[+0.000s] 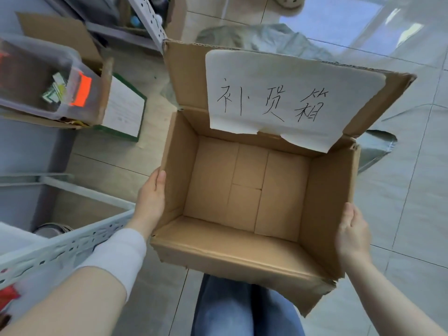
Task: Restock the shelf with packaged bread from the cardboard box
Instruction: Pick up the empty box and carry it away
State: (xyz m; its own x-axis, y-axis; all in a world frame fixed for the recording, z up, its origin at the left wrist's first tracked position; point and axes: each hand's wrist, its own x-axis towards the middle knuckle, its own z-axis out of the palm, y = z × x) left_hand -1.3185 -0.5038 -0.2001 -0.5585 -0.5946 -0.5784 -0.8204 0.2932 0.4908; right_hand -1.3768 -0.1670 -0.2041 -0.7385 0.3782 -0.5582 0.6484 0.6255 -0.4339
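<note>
A brown cardboard box [230, 253] is held up above the floor, open at the top, with nothing inside it. A white paper with handwritten characters [278, 98] is stuck on its raised far flap. My left hand [151, 200] lies flat against the box's left wall, thumb at the rim. My right hand [352, 235] presses the right wall, fingers hidden behind it. No packaged bread shows anywhere. The grey perforated metal shelf [60, 246] stands at the left.
A clear plastic bin [41, 76] with an orange label sits inside another cardboard box at the upper left, beside a green-edged board with paper [123, 107]. Silver plastic bags [266, 37] lie on the tiled floor behind the box. Blue jeans [242, 309] are below.
</note>
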